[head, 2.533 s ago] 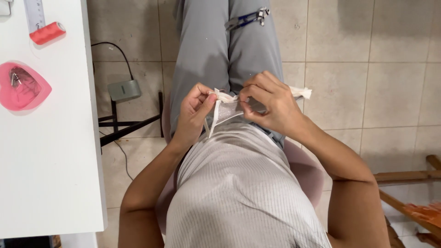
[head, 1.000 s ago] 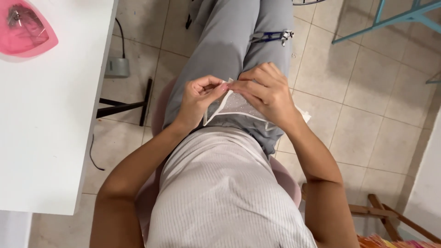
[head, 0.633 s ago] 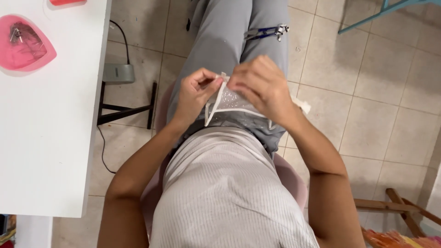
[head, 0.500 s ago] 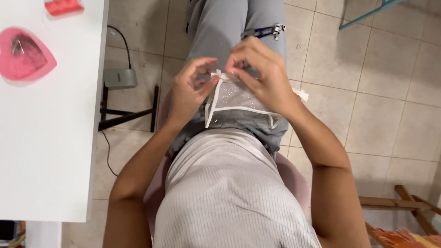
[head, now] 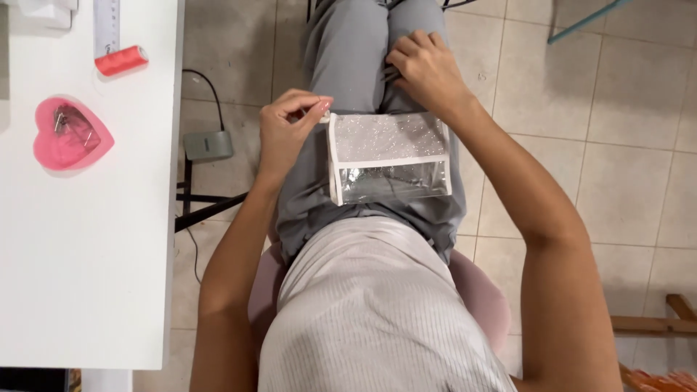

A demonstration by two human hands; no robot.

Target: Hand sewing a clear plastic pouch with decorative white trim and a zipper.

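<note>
Since half a second ago the right hand (head: 428,69) is no longer pinching the pouch with the left; it is now resting further up on the grey trousers (head: 356,51), beyond the pouch's far edge, fingers curled and seemingly gripping something small and dark there, though I cannot tell what. The clear pouch (head: 388,156) with its white trim and glittery upper panel is now lying flat across the lap, where earlier it was held up between both hands.

The left hand (head: 290,131) is staying at the pouch's left corner, thumb and forefinger pinched together just beside the trim, as if on something very fine; whether it is thread or a needle is too small to tell. Lying flat, the pouch is being supported by the thighs, so neither hand needs to carry it.

On the white table (head: 87,239) to the left are lying a pink heart-shaped dish (head: 71,134), a red thread spool (head: 120,60) and a ruler (head: 106,25).
</note>
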